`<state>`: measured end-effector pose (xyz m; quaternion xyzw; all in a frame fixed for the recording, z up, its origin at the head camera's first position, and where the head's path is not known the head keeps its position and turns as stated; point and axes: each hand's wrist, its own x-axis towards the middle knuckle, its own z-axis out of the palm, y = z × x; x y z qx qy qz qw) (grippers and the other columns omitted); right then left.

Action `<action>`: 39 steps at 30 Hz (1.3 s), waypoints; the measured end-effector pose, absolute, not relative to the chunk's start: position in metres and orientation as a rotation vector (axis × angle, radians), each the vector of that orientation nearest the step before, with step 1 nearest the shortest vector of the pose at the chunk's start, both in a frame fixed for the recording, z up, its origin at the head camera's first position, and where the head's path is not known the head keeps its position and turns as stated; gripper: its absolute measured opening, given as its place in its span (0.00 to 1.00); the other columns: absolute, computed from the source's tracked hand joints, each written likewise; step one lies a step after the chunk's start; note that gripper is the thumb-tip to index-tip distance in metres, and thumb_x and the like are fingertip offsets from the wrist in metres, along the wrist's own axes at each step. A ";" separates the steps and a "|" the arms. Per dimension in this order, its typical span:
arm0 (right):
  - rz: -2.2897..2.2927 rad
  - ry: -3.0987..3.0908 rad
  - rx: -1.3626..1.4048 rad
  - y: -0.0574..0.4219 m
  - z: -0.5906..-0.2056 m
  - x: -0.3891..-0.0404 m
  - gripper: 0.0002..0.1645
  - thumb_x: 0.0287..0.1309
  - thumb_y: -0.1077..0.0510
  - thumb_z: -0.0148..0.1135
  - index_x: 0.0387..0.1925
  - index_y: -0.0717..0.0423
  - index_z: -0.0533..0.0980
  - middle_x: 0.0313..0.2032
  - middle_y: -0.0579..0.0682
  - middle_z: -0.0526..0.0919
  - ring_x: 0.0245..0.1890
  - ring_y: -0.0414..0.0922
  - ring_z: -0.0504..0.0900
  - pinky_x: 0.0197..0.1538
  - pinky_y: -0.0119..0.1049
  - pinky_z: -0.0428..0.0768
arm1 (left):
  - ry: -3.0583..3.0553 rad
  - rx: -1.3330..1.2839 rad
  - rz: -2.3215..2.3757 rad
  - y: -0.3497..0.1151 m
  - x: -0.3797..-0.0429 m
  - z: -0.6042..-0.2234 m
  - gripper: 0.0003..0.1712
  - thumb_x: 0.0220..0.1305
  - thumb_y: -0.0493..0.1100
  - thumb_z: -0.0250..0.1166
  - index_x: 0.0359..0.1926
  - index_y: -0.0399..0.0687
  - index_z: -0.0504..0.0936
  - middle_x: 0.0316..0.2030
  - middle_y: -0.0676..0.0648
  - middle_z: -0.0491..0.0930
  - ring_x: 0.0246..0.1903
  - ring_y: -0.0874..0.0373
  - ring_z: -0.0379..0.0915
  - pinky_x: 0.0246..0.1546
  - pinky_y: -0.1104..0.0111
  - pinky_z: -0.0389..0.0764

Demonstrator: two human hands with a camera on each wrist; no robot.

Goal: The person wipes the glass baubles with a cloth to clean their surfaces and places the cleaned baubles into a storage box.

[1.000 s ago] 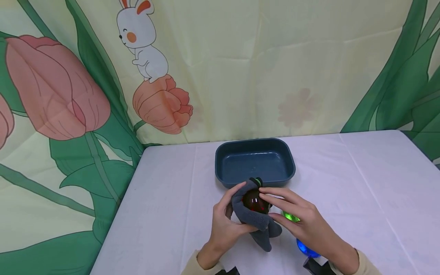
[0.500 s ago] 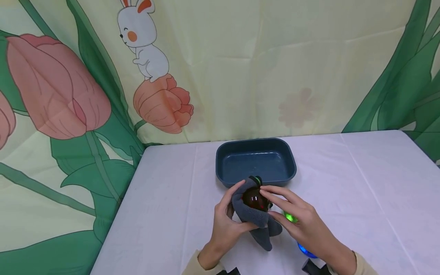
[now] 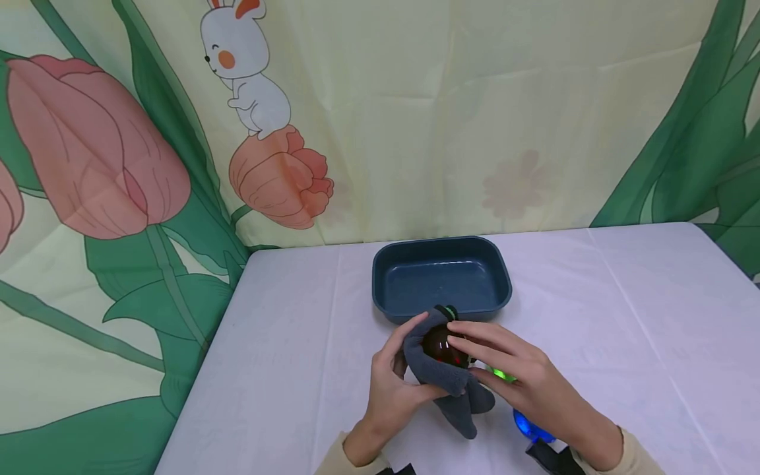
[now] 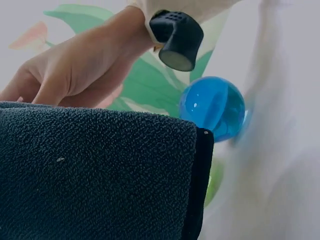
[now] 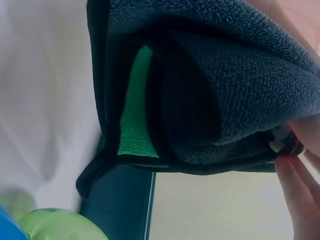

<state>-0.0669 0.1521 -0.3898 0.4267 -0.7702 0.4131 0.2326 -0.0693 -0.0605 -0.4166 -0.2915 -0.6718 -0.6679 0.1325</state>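
Observation:
Held up before the tray, a grey cloth (image 3: 436, 377) with dark edging wraps partly round a dark red see-through ball (image 3: 437, 344). My left hand (image 3: 396, 389) grips the cloth from the left, fingers behind it and thumb at the front. From the right, my right hand (image 3: 525, 369) pinches the ball between thumb and fingertips. The left wrist view is mostly filled by the cloth (image 4: 95, 172), with my right hand (image 4: 82, 62) beyond it. In the right wrist view the cloth (image 5: 265, 95) hangs in folds, a green patch (image 5: 136, 110) showing; the ball is largely hidden there.
A dark blue tray (image 3: 442, 241) stands on the white-covered table (image 3: 297, 316) just beyond the hands. Under and beside my right hand lie a green ball (image 3: 503, 375) and a blue ball (image 3: 530, 426). A printed curtain (image 3: 415, 132) hangs behind the table.
Cloth and ball have shifted slightly to the right and tipped a little, the cloth's lower end swinging right. Both hands keep nearly the same hold.

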 end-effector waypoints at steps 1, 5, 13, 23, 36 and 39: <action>1.129 -2.119 1.174 0.152 -0.390 -0.067 0.28 0.71 0.46 0.53 0.60 0.61 0.77 0.61 0.56 0.77 0.65 0.42 0.73 0.61 0.22 0.73 | -1.952 -0.846 -1.934 -0.060 -0.069 -0.417 0.50 0.43 0.28 0.79 0.69 0.39 0.67 0.59 0.36 0.77 0.56 0.49 0.79 0.57 0.60 0.80; 1.157 -2.204 1.120 0.152 -0.389 -0.063 0.30 0.69 0.44 0.54 0.61 0.59 0.76 0.61 0.55 0.77 0.63 0.39 0.74 0.59 0.21 0.75 | -1.975 -0.850 -1.896 -0.061 -0.069 -0.417 0.53 0.39 0.28 0.81 0.69 0.39 0.67 0.59 0.37 0.77 0.56 0.49 0.79 0.58 0.60 0.80; 1.428 -2.331 0.885 0.150 -0.382 -0.056 0.39 0.47 0.70 0.74 0.63 0.54 0.76 0.54 0.51 0.81 0.53 0.34 0.81 0.47 0.24 0.83 | -1.971 -0.916 -1.839 -0.060 -0.071 -0.417 0.52 0.39 0.26 0.81 0.68 0.37 0.67 0.57 0.36 0.79 0.55 0.48 0.79 0.59 0.59 0.79; 1.241 -2.501 0.916 0.152 -0.378 -0.056 0.43 0.53 0.62 0.74 0.70 0.47 0.68 0.62 0.47 0.75 0.58 0.39 0.78 0.52 0.24 0.80 | -1.922 -0.909 -1.870 -0.064 -0.075 -0.418 0.50 0.38 0.25 0.80 0.66 0.35 0.69 0.56 0.35 0.79 0.54 0.49 0.80 0.56 0.58 0.81; 0.967 -2.086 1.118 0.142 -0.380 -0.060 0.26 0.75 0.46 0.46 0.57 0.59 0.79 0.58 0.56 0.79 0.62 0.43 0.75 0.63 0.22 0.71 | -1.892 -0.896 -1.857 -0.065 -0.073 -0.416 0.53 0.33 0.23 0.81 0.66 0.34 0.69 0.55 0.34 0.79 0.54 0.49 0.80 0.55 0.58 0.82; 0.975 -2.077 1.119 0.142 -0.381 -0.060 0.26 0.75 0.46 0.46 0.57 0.60 0.79 0.57 0.57 0.79 0.61 0.44 0.75 0.62 0.22 0.72 | -1.894 -0.896 -1.846 -0.064 -0.073 -0.416 0.53 0.33 0.24 0.81 0.66 0.35 0.69 0.55 0.34 0.79 0.54 0.49 0.80 0.55 0.58 0.82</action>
